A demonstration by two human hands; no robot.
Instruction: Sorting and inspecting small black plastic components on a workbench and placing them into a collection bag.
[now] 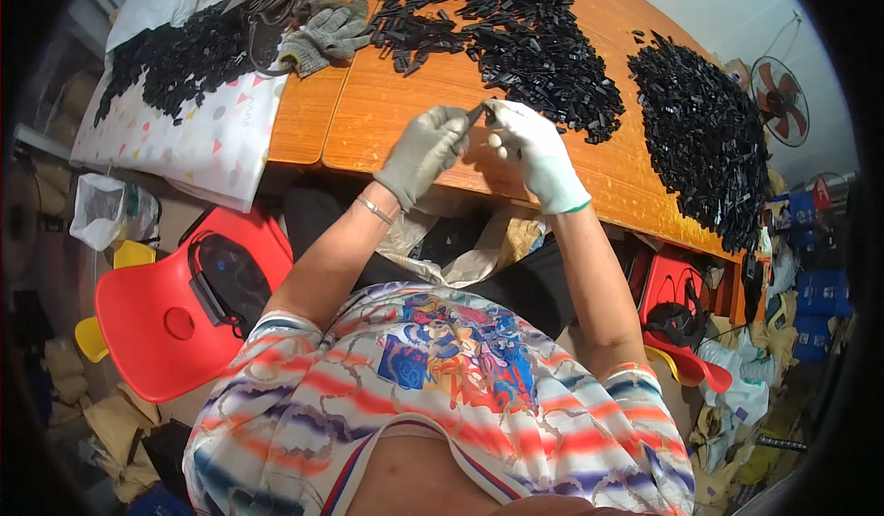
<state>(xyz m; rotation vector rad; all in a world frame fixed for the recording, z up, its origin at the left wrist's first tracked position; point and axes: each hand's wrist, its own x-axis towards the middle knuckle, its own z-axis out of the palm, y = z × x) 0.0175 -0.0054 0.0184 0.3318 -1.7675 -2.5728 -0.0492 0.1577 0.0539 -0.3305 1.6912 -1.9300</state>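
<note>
Above the near edge of the wooden table (368, 115), my gloved hands meet at a small black plastic piece (476, 113). My left hand (425, 155), in a greyish glove, pinches it from one side. From the other side my right hand (536, 148), in a white glove with a green cuff, closes its fingertips on its end. The piece's exact kind is too small to tell. Just beyond my right hand spreads a large heap of similar black plastic pieces (552, 65).
More black pieces form a right-hand pile (700, 129) and a left pile (175, 65) on a patterned white sheet (221, 139). Grey knitted gloves (327, 37) lie at the back left. Below the table hangs an open bag (451, 272). A red chair (138, 304) stands left, a fan (781, 102) right.
</note>
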